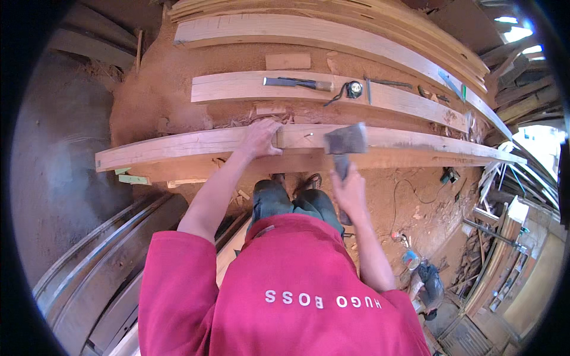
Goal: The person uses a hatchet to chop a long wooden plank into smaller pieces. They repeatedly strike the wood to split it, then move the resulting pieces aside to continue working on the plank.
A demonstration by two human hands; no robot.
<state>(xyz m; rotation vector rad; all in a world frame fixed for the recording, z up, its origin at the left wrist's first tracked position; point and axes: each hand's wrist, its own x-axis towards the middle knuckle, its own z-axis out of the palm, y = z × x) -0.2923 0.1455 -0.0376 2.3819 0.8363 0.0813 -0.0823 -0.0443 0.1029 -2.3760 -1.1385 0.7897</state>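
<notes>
A long wooden beam (pixel 191 144) runs crosswise before me, on edge. My left hand (pixel 262 139) grips it left of the middle, fingers over the far edge and thumb on the near side. Beside that thumb is a dark brown patch (pixel 279 137); whether it is a cut recess or a small block I cannot tell. In my right hand (pixel 350 191) is the handle of a hatchet (pixel 346 139), slightly blurred, its metal head over the beam's right half. Between the hands, a small nail-like piece (pixel 310 134) shows on the beam's face.
Beyond lies a shorter board (pixel 231 86) carrying a chisel (pixel 297 83), a tape measure (pixel 354 89) and a thin metal strip (pixel 368 91). A longer plank (pixel 285 27) and stacked boards (pixel 401 33) lie farther off. A cord (pixel 396 200) trails on the dusty floor at right.
</notes>
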